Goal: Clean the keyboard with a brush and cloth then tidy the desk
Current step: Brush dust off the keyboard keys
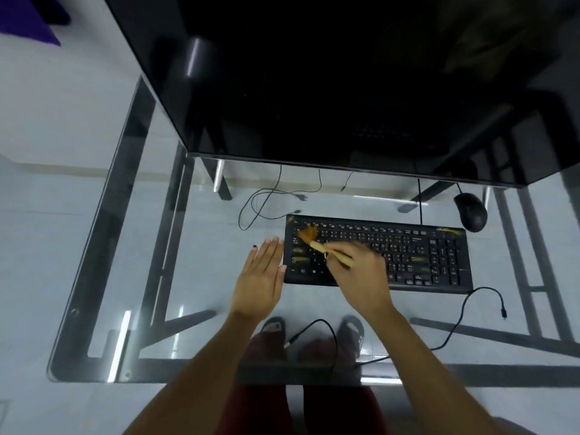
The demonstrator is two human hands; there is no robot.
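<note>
Right hand [361, 277] grips brush [326, 251], bristles on keyboard [408, 255] top-left keys to sweep dust | your left hand [262, 277] flat, fingers straight, bracing keyboard's edge

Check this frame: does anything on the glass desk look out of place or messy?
Mainly loose cables. One cable lies curled on the glass desk near its front edge with a free plug end; another trails right of the keyboard, also unplugged. The keyboard sits slightly askew. Nothing looks spilled or damaged.
</note>
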